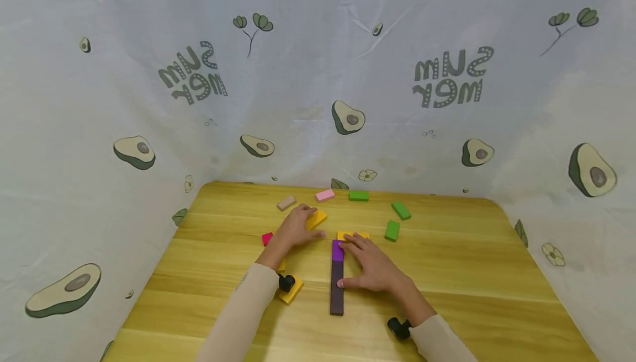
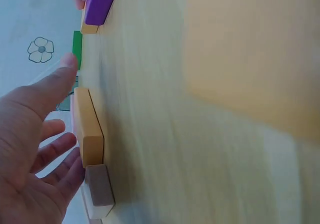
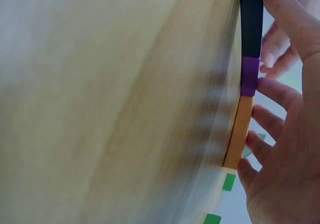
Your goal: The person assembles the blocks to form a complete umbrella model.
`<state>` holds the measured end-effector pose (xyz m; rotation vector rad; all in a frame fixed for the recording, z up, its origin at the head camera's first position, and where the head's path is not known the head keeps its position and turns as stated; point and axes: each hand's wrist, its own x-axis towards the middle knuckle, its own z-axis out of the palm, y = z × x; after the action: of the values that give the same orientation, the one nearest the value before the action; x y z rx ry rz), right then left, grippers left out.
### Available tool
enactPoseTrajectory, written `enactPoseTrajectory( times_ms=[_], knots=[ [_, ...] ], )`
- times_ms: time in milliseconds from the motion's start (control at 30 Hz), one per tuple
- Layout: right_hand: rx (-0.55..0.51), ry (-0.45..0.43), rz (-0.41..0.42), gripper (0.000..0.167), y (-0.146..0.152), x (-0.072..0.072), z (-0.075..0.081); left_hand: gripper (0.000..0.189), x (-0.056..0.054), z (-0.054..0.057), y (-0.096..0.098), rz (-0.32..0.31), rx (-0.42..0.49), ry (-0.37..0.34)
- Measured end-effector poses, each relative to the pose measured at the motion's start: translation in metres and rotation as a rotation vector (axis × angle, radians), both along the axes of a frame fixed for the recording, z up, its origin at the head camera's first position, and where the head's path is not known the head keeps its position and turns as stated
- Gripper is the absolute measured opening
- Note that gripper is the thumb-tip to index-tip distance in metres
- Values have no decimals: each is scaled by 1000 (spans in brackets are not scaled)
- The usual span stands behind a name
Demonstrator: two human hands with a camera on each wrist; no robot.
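A row of dark blocks [image 1: 337,290] with a purple block [image 1: 338,250] at its far end lies on the table. Beyond the purple one, a yellow block [image 1: 359,235] lies crosswise. My right hand [image 1: 372,268] touches this row: in the right wrist view its thumb is against the dark part, and the index fingertip meets the purple block [image 3: 250,77]. The other fingers spread along the yellow block [image 3: 240,134]. To the left, my left hand [image 1: 296,228] is beside another yellow block [image 1: 317,218], fingers loosely bent behind it and thumb apart from it.
Along the back lie a tan block [image 1: 286,203], a pink block [image 1: 325,195] and green blocks [image 1: 358,196]. A red block [image 1: 267,238] and a yellow block [image 1: 292,291] lie near my left forearm. Patterned cloth [image 1: 308,75] surrounds the wooden table [image 1: 447,273].
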<state>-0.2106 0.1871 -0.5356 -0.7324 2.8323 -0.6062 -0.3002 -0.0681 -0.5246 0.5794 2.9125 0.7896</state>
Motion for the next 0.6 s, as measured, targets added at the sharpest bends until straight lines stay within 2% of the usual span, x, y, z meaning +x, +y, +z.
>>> enactPoseTrajectory(
  times_ms=[133,333,467,600],
  knots=[
    [-3,-1,0,99,0,0,1,77,-8,-2,-1,-2,-9,-12],
    [-1,5,-5,99,0,-1,2,59,-14,-3,0,-2,-17,-15],
    [-20,7,5,98,0,-1,2,51,-14,-4,1,28,3,-29],
    [-32,10,17,97,1,0,1,49,-11,-4,2,32,0,-28]
  ],
)
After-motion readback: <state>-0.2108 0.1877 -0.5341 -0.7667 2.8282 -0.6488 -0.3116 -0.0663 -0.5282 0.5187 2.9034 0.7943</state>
